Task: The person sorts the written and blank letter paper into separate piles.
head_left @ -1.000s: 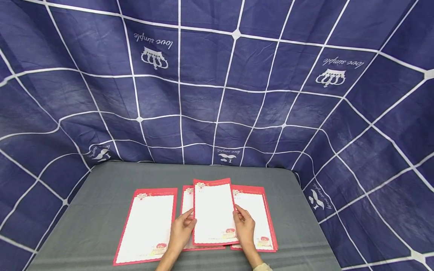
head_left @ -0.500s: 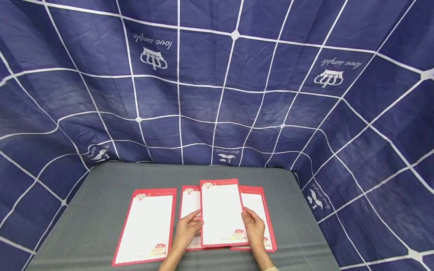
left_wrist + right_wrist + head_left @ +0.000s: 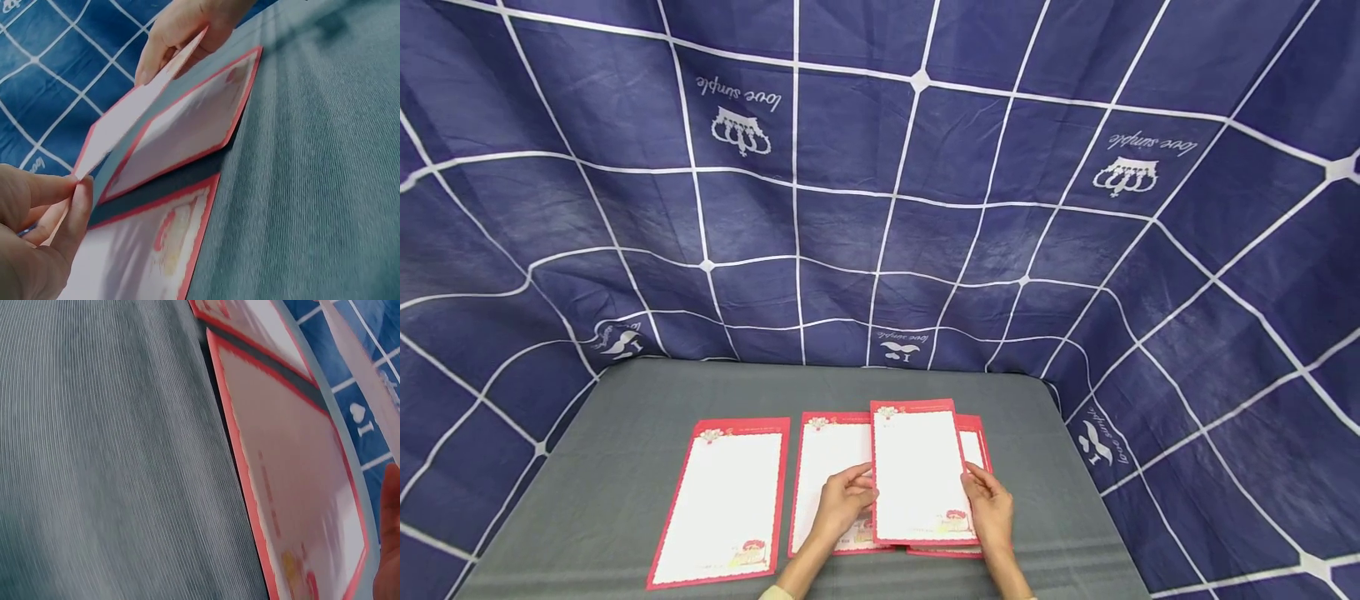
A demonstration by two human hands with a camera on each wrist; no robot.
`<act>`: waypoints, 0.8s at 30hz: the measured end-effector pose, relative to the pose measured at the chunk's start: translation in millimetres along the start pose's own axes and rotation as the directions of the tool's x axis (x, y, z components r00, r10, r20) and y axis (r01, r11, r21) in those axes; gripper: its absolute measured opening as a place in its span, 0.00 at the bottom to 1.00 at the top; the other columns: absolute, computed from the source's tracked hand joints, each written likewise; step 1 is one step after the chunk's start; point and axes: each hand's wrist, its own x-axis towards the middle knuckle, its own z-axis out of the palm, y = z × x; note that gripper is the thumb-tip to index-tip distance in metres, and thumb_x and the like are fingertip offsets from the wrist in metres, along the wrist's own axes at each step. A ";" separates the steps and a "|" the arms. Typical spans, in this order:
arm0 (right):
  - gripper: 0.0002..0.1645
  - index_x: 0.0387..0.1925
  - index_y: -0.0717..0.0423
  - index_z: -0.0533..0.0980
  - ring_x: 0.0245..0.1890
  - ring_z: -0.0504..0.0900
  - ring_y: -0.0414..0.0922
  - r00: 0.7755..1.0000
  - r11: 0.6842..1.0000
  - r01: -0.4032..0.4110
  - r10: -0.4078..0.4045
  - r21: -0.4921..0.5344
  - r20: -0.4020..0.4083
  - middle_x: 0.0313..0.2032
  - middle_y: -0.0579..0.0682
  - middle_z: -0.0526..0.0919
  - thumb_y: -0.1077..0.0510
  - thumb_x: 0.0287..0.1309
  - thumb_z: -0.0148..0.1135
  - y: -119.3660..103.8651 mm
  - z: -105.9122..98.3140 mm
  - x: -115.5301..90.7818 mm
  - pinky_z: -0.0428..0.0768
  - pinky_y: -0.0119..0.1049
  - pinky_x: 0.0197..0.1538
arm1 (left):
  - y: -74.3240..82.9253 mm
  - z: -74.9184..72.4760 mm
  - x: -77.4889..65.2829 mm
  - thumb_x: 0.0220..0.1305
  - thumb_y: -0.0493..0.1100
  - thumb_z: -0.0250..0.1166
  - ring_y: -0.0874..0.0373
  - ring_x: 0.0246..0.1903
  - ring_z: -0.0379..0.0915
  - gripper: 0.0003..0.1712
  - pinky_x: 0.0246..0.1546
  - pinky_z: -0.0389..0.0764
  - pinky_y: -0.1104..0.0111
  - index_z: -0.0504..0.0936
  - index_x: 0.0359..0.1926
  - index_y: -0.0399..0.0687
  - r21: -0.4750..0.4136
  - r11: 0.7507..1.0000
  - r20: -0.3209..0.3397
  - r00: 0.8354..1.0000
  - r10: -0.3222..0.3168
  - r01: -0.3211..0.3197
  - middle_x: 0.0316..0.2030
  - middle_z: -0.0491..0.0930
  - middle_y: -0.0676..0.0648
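Note:
Between my two hands is a white sheet of paper [image 3: 917, 479] with a red border and small printed pictures at its corners. My left hand [image 3: 842, 504] pinches its left edge between thumb and fingers, while my right hand [image 3: 990, 510] pinches the right edge. In the left wrist view the held sheet [image 3: 122, 122] is tilted, raised above the sheets on the table. Beneath it lie a middle red-bordered sheet [image 3: 823, 467] and a right-hand stack of sheets [image 3: 972, 442], both partly covered. Only a sliver of my right hand [image 3: 389, 550] shows in the right wrist view.
Another red-bordered sheet [image 3: 722, 500] lies apart at the left. A grey cloth [image 3: 647, 400] covers the table. Dark blue curtain fabric [image 3: 850, 233] with white grid lines rises behind and along both sides.
Both hands have moved to the right with the held sheet. More of the middle sheet now shows, and more of the right-hand stack is covered.

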 end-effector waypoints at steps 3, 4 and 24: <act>0.16 0.50 0.64 0.82 0.32 0.82 0.34 1.000 1.000 0.014 -0.015 -0.025 -0.019 0.38 0.58 0.85 0.61 0.61 0.68 2.1 -9.3 2.9 0.77 0.22 0.35 | -0.4 8.4 4.1 0.57 0.26 0.67 0.52 0.31 0.83 0.26 0.30 0.86 0.59 0.74 0.58 0.21 -0.021 1.000 0.025 1.000 0.002 -0.002 0.35 0.81 0.36; 0.16 0.49 0.65 0.82 0.31 0.82 0.34 0.999 1.000 0.017 -0.018 -0.025 -0.026 0.38 0.59 0.85 0.62 0.61 0.69 2.8 -12.4 3.6 0.77 0.22 0.35 | 0.0 11.2 5.1 0.57 0.26 0.67 0.51 0.32 0.83 0.26 0.31 0.86 0.58 0.74 0.58 0.21 -0.027 1.000 0.033 0.999 0.000 0.001 0.35 0.81 0.36; 0.17 0.49 0.72 0.81 0.31 0.80 0.29 0.996 0.992 0.041 -0.050 -0.120 -0.071 0.41 0.64 0.85 0.63 0.61 0.67 15.7 -45.8 18.6 0.76 0.18 0.35 | -7.9 49.0 24.7 0.48 0.20 0.67 0.48 0.29 0.82 0.27 0.27 0.84 0.70 0.75 0.52 0.16 -0.002 0.999 0.117 0.992 0.038 -0.038 0.32 0.81 0.31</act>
